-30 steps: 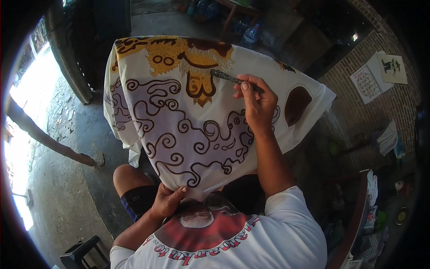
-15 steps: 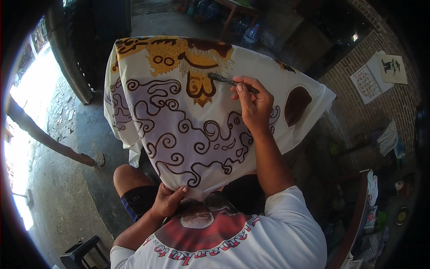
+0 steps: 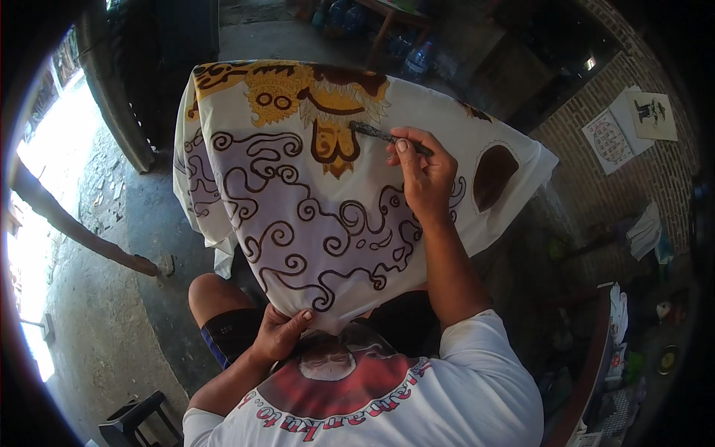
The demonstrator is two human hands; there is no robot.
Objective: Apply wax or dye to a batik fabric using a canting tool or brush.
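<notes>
A white cloth (image 3: 439, 171) hangs draped before me, with brown scrolls on pale purple and yellow-brown figures near its top. My right hand (image 3: 428, 175) is closed in a pinch round a dark, stained paintbrush (image 3: 376, 133). The brush tip lies at the upper right of a yellow motif (image 3: 325, 138) outlined in brown; whether it touches the fabric is hard to tell. Down at the cloth's near edge, my left hand (image 3: 279, 333) grips the fabric, thumb on top and the other fingers mostly hidden.
Beyond the cloth stand large plastic bottles (image 3: 418, 58) beside a wooden table (image 3: 387, 15). A slanted wooden pole (image 3: 82, 220) is at left, with a dark stool (image 3: 138, 417) lower down. Paper sheets (image 3: 614, 134) hang on the brick wall at right. A cluttered shelf (image 3: 596, 357) stands at lower right.
My right hand and the paintbrush have shifted very slightly to the right. My left hand keeps its hold on the cloth's edge.
</notes>
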